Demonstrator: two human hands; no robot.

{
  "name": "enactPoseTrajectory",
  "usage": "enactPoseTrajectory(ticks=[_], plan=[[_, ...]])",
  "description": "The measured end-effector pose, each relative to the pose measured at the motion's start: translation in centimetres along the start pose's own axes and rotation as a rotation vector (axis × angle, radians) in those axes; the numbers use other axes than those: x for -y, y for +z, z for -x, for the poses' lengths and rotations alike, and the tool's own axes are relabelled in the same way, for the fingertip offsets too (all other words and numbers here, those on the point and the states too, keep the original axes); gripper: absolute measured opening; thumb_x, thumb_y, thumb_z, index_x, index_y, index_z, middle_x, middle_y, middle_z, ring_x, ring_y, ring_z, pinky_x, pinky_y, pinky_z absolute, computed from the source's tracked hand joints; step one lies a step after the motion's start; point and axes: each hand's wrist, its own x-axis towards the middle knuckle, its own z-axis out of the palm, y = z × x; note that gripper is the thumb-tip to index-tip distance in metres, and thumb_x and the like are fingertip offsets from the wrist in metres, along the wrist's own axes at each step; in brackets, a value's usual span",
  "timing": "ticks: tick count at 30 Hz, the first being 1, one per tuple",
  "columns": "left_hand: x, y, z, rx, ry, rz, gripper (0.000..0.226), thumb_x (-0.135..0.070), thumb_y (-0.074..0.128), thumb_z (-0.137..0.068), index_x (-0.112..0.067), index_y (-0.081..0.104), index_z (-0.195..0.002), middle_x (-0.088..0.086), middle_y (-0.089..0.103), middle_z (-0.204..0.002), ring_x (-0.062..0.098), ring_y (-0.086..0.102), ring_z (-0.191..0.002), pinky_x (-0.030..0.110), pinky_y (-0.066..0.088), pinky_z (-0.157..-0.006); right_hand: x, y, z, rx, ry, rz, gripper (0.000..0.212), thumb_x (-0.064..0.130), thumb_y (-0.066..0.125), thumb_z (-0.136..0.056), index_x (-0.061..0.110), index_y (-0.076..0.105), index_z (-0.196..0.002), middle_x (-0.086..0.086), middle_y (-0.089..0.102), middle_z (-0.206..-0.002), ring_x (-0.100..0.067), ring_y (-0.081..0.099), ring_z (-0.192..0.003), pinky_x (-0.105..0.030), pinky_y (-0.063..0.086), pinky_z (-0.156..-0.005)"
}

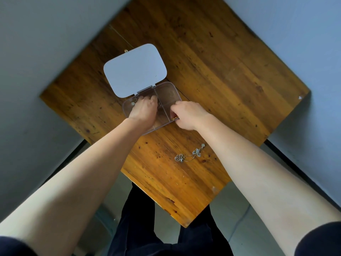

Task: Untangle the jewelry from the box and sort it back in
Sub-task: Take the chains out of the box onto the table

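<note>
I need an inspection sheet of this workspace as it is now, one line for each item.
Surface: wooden table, worn and spotted.
Job's things: clear box with white lid open; silver chain lies outside on the table.
Clutter: small gold item behind the lid, too small to identify.
Hands: left hand reaches into the box, grip hidden; right hand pinches a gold piece at the near edge.
Cables: perhaps one thin cable on the floor.
Surroundings: grey walls.

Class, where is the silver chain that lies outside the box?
Head view: the silver chain lies on the wooden table, nearer the person than the clear box, just left of the right forearm.
</note>
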Motion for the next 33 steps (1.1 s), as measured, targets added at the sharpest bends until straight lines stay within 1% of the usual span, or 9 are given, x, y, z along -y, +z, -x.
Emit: enactPoseTrajectory(ticks=[6, 10, 14, 18, 21, 23, 28, 31, 33], plan=[[0.2, 0.6, 0.3, -0.035, -0.013, 0.010, 0.032, 0.002, 0.063, -0.090, -0.004, 0.057, -0.121, 0.019, 0.059, -0.120, 0.036, 0.051, -0.112, 0.040, 0.045, -0.082, -0.4, 0.2, 1.2, -0.128, -0.040, -0.130, 0.020, 0.032, 0.073, -0.091, 0.022, 0.068, -0.108, 0.002, 0.067, -0.110, -0.014, 0.060, -0.086, -0.022, 0.037, -0.061], [0.0, 0.7, 0.6, -0.059, -0.024, 0.058, 0.016, -0.002, 0.060, -0.094, -0.003, 0.064, -0.109, 0.018, 0.056, -0.112, 0.035, 0.057, -0.094, 0.040, 0.049, -0.070, -0.3, 0.4, 2.4, -0.212, -0.020, -0.247, 0.012, 0.031, 0.076, -0.090, 0.024, 0.071, -0.097, 0.005, 0.068, -0.103, -0.012, 0.064, -0.084, -0.019, 0.047, -0.064], [-0.2, 0.6, 0.9, -0.075, -0.032, 0.097, 0.012, -0.008, 0.060, -0.096, -0.002, 0.062, -0.106, 0.016, 0.050, -0.116, 0.030, 0.058, -0.084, 0.040, 0.055, -0.068, 0.2, 1.3, 3.5, -0.270, 0.109, -0.475, 0.011, 0.037, 0.076, -0.088, 0.028, 0.072, -0.093, 0.013, 0.065, -0.091, -0.001, 0.057, -0.072, -0.014, 0.043, -0.062], [0.3, 0.1, 0.8, -0.086, -0.023, 0.168, 0.008, -0.012, 0.061, -0.095, -0.011, 0.053, -0.092, 0.014, 0.063, -0.096, 0.027, 0.054, -0.075, 0.035, 0.040, -0.060, 0.9, 2.8, 5.2, -0.377, 0.306, -0.786, 0.012, 0.040, 0.078, -0.085, 0.032, 0.069, -0.089, 0.019, 0.067, -0.080, 0.000, 0.065, -0.073, -0.009, 0.049, -0.061], [0.9, -0.7, 1.2, -0.091, -0.002, 0.268, 0.007, -0.016, 0.067, -0.092, -0.010, 0.062, -0.091, 0.009, 0.069, -0.088, 0.026, 0.062, -0.078, 0.035, 0.048, -0.063, 1.2, 4.5, 7.1, -0.445, 0.407, -0.944, 0.010, 0.037, 0.076, -0.087, 0.030, 0.072, -0.092, 0.016, 0.071, -0.079, 0.001, 0.068, -0.070, -0.008, 0.051, -0.061], [1.1, -1.5, 1.6, -0.158, -0.017, 0.381, 0.009, -0.020, 0.070, -0.090, -0.011, 0.068, -0.092, 0.005, 0.070, -0.088, 0.022, 0.063, -0.080, 0.035, 0.054, -0.068, 1.3, 5.5, 8.2, -0.460, 0.459, -0.979, 0.010, 0.037, 0.075, -0.089, 0.029, 0.073, -0.095, 0.015, 0.072, -0.079, 0.003, 0.069, -0.070, -0.011, 0.054, -0.063], [-0.4, -3.7, 4.1, -0.398, -0.088, 0.679, 0.007, -0.021, 0.073, -0.089, -0.017, 0.067, -0.090, -0.004, 0.068, -0.084, 0.009, 0.063, -0.073, 0.011, 0.044, -0.059, 1.2, 7.8, 10.6, -0.432, 0.550, -1.008, 0.008, 0.036, 0.074, -0.089, 0.032, 0.071, -0.095, 0.015, 0.072, -0.079, -0.001, 0.070, -0.072, -0.010, 0.051, -0.063], [-2.2, -3.7, 7.1, -0.452, -0.027, 0.857, 0.012, -0.020, 0.077, -0.085, -0.016, 0.066, -0.083, -0.009, 0.066, -0.076, 0.003, 0.060, -0.066, 0.011, 0.046, -0.057, 0.9, 9.5, 11.3, -0.345, 0.623, -0.928, 0.011, 0.035, 0.074, -0.090, 0.028, 0.072, -0.099, 0.010, 0.072, -0.091, -0.009, 0.068, -0.085, -0.023, 0.054, -0.077], [-3.6, -2.3, 9.3, -0.427, 0.009, 0.921, 0.016, -0.017, 0.079, -0.082, -0.016, 0.064, -0.079, -0.011, 0.064, -0.071, 0.001, 0.055, -0.060, 0.015, 0.045, -0.055, 0.7, 10.5, 11.6, -0.297, 0.668, -0.842, 0.012, 0.032, 0.071, -0.093, 0.025, 0.073, -0.102, 0.006, 0.073, -0.101, -0.010, 0.064, -0.093, -0.020, 0.047, -0.081]])
